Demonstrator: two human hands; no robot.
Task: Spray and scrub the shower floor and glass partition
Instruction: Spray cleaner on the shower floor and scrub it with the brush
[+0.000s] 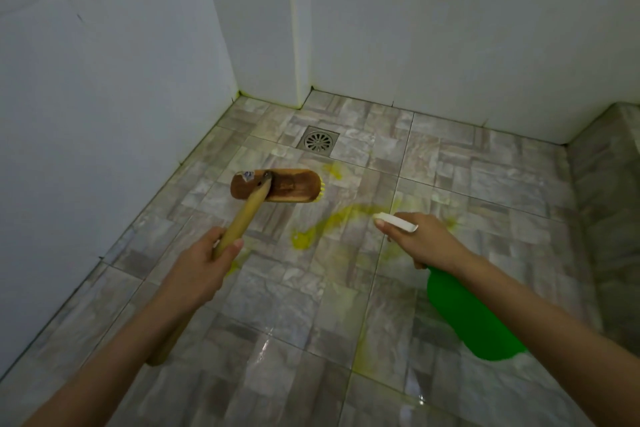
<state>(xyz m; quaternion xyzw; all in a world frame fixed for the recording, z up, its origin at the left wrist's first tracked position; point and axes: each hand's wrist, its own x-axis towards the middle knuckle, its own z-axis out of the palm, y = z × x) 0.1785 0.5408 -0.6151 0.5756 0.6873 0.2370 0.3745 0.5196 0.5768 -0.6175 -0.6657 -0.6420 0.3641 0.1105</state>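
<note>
Left wall (104, 114) white, meets floor (277, 340) along the left edge, faint yellow tint in the grout line. Left hand (204, 267) over the left half of the floor, fingers wrapped round the wooden handle (242, 218) about midway, thumb on top. The handle's butt end sticks out below the forearm. Brush head (277, 185) is a wooden block with yellow bristles showing at its right end, lying flat over the tiles just short of the drain (318, 141). Drain is a square metal grate near the back corner, by the wall jog. Yellow streak (332, 218) runs across mid-floor between the two hands, a blob at its left end, fainter splashes right of the brush and toward the near edge. Floor looks wet, glare in the near tiles. Right hand (422, 239) clenched round the neck of the green bottle (474, 319), one finger at the white nozzle (394, 220), nozzle pointing left at the streak. Bottle body trails back under the forearm, off the floor. Can't tell if the trigger is pulled. Tiled curb (606, 201) bounds the right edge. Back wall (450, 45) white.
</note>
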